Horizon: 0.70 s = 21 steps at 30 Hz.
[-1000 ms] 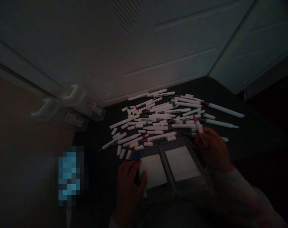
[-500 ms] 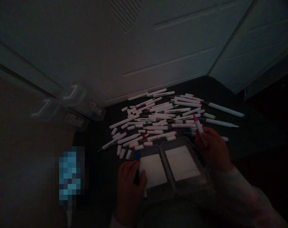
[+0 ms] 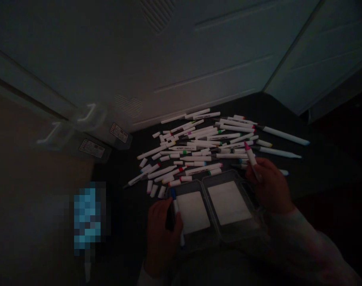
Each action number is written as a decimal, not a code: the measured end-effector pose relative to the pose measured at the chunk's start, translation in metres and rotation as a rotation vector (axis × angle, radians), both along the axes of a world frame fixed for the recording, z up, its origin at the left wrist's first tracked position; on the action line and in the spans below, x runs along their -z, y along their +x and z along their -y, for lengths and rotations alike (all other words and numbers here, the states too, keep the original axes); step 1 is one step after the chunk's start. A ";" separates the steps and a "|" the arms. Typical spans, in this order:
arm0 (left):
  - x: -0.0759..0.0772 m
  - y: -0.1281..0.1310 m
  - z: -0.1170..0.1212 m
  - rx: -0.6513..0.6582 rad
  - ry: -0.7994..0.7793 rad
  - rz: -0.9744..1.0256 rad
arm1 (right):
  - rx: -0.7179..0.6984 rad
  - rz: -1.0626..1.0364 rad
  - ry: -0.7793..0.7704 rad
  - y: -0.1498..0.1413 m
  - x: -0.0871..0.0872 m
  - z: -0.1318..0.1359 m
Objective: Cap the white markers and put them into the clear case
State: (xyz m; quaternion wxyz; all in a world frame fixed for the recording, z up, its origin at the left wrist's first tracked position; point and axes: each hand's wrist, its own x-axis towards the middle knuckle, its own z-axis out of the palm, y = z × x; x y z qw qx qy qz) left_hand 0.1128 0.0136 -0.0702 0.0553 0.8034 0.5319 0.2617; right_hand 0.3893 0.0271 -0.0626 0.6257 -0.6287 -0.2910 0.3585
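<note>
My left hand (image 3: 163,232) is at the left side of an open clear plastic case (image 3: 215,230). Its fingers and thumb are curled at a white marker with a blue cap (image 3: 173,194), which lies along the case's left edge. My right hand (image 3: 271,186), raised over the case's right corner, grips a white marker with a pink cap (image 3: 250,153), pink end up. Two pale square sheets (image 3: 228,202) lie in the case halves. Beyond the case, many white markers (image 3: 198,170) with coloured ends are spread in a loose pile. The scene is very dark.
Two clear boxes with handles and labels (image 3: 91,147) stand at the left on the dark tabletop (image 3: 324,171). A pale panel (image 3: 213,59) with grooves and heart shapes rises behind the markers. A blurred blue patch (image 3: 87,218) shows at lower left.
The fingertips of my left hand have drawn back slightly from over the blue-capped marker, exposing more of it. My right hand still grips the pink-capped marker, nearly unmoved. The view has shifted slightly.
</note>
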 end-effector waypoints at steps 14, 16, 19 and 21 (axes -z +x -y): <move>-0.001 0.000 -0.002 0.041 0.031 0.006 | -0.038 0.118 0.001 0.000 0.002 0.001; -0.001 0.000 -0.002 0.041 0.034 0.006 | -0.033 0.141 0.005 0.000 0.002 0.000; 0.000 0.001 -0.002 0.043 0.033 0.006 | -0.022 0.173 0.008 0.000 0.002 0.000; 0.002 0.001 -0.002 0.042 0.019 0.004 | -0.021 0.183 0.011 0.000 0.002 0.000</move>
